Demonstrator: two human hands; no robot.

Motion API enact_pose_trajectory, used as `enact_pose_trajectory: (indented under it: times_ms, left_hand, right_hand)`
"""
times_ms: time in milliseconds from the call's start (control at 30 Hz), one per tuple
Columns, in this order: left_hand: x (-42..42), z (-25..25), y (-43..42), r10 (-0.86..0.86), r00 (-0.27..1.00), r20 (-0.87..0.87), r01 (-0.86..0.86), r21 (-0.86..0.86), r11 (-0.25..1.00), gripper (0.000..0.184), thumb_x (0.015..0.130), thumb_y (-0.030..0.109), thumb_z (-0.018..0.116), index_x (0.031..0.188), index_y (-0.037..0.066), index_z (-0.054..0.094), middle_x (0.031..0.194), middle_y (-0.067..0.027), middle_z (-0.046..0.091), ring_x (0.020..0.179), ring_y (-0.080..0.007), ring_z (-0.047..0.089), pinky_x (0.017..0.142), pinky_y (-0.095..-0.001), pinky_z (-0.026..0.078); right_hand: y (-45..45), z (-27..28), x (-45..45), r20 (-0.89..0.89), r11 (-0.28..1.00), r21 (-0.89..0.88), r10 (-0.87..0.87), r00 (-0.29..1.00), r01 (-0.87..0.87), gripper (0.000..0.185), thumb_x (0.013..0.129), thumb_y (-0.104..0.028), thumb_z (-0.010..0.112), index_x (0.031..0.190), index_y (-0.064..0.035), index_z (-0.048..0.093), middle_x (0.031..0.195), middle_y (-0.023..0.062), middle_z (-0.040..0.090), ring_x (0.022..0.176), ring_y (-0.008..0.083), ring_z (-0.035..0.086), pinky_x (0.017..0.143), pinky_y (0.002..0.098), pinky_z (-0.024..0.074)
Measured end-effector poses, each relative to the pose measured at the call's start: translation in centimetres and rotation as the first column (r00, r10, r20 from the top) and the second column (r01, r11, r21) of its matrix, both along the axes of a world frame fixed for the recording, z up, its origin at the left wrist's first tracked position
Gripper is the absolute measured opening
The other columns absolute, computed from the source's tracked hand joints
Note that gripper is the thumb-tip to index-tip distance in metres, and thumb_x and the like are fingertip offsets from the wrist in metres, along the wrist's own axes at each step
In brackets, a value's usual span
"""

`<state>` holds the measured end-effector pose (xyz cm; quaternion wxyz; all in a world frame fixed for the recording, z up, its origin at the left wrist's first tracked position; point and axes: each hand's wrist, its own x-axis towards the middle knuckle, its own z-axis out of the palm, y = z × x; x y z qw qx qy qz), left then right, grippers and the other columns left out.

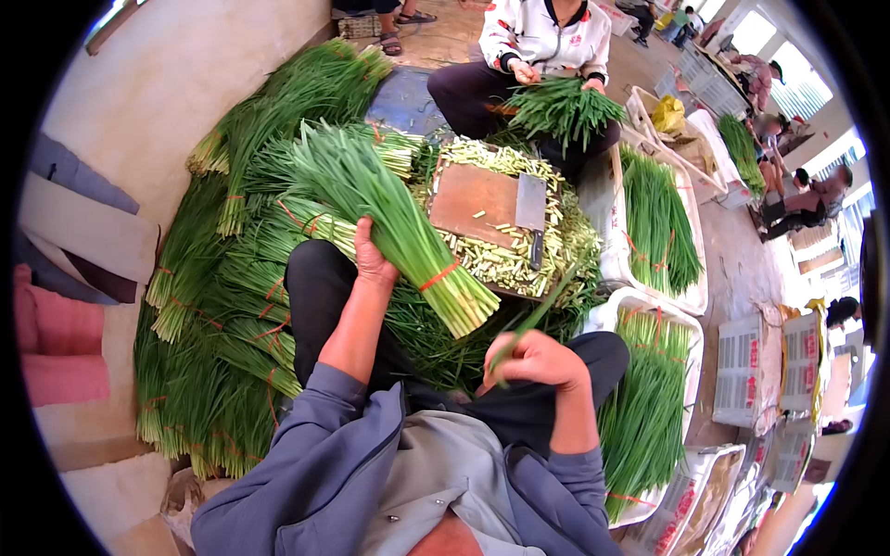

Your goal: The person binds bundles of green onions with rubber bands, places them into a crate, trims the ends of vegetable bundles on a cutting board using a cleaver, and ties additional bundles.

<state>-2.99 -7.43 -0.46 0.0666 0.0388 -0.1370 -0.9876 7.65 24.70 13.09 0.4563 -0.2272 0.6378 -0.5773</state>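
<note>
My left hand (373, 255) is wrapped round a big bundle of garlic chives (399, 222), lifted over my lap with an orange tie near its pale stem ends. Those stem ends point down and right. My right hand (538, 361), by my right knee, is closed on a few loose chive leaves (538, 315). In front of me lies a brown chopping board (473, 199) with a cleaver (531, 204) on its right side. Cut stem ends (496, 269) are scattered round and on the board.
Tied chive bundles (213, 278) are heaped along the wall on my left. White crates (695, 366) filled with chives stand on my right. Across the board a seated person (547, 56) holds another chive bunch (567, 109). More people and stacked crates (742, 371) are farther right.
</note>
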Motion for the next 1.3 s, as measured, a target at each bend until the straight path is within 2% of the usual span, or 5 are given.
enact_pose_trajectory:
  times_ms: [467,700,900,1133,1300]
  left_hand:
    - [0.9,0.8,4.1,-0.102,0.994,0.026,0.105,-0.34,0.935,0.052,0.087,0.036,0.072,0.129,0.006,0.062,0.119,-0.0106,0.07,0.108,-0.0252,0.068,0.097,-0.0395,0.055]
    - [0.6,1.2,3.3,-0.147,0.981,0.126,0.18,-0.318,0.931,0.053,0.092,0.039,0.066,0.131,0.003,0.06,0.121,-0.0139,0.07,0.107,-0.0271,0.069,0.097,-0.0433,0.055]
    - [0.2,1.5,2.6,-0.157,0.981,0.116,0.166,-0.074,0.983,0.043,0.094,0.03,0.065,0.126,0.002,0.062,0.113,-0.0127,0.072,0.101,-0.0276,0.07,0.092,-0.0447,0.058]
    - [0.1,1.5,2.8,-0.107,0.99,0.09,0.119,-0.141,0.983,0.041,0.094,0.025,0.066,0.127,0.002,0.061,0.113,-0.0115,0.071,0.098,-0.0263,0.07,0.09,-0.0422,0.059]
    - [0.2,1.1,3.3,-0.112,0.99,0.081,0.125,-0.182,0.975,0.041,0.092,0.021,0.067,0.128,0.002,0.06,0.113,-0.0109,0.07,0.099,-0.0254,0.07,0.089,-0.0409,0.059]
  right_hand:
    - [-15.1,1.2,-8.1,-0.969,0.772,-0.19,-0.245,0.009,0.607,0.024,0.083,-0.016,0.08,0.099,-0.0023,0.068,0.086,0.012,0.063,0.074,0.0316,0.065,0.065,0.0385,0.0509]
    - [-10.1,0.9,-8.2,-0.309,0.755,-0.224,-0.655,0.689,0.616,0.01,0.093,-0.008,0.072,0.098,0.0007,0.073,0.09,0.0078,0.072,0.074,0.0163,0.069,0.067,0.028,0.058]
    - [-3.2,-0.7,-7.3,0.506,0.11,-0.67,-0.656,0.56,0.734,0.01,0.094,-0.001,0.066,0.104,-0.0006,0.069,0.084,0.0094,0.072,0.074,0.0209,0.072,0.071,0.0318,0.0603]
    - [-1.1,-2.9,-7.9,-0.37,0.884,0.299,-0.24,0.897,0.36,0.016,0.084,-0.014,0.076,0.091,-0.0001,0.075,0.075,0.0023,0.069,0.066,0.0099,0.059,0.063,0.0282,0.0491]
    - [-7.9,-6.0,-7.0,-0.658,0.797,0.023,-0.443,0.609,0.604,0.029,0.083,-0.024,0.082,0.098,-0.0006,0.073,0.089,0.0139,0.074,0.075,0.0235,0.071,0.069,0.0346,0.0545]
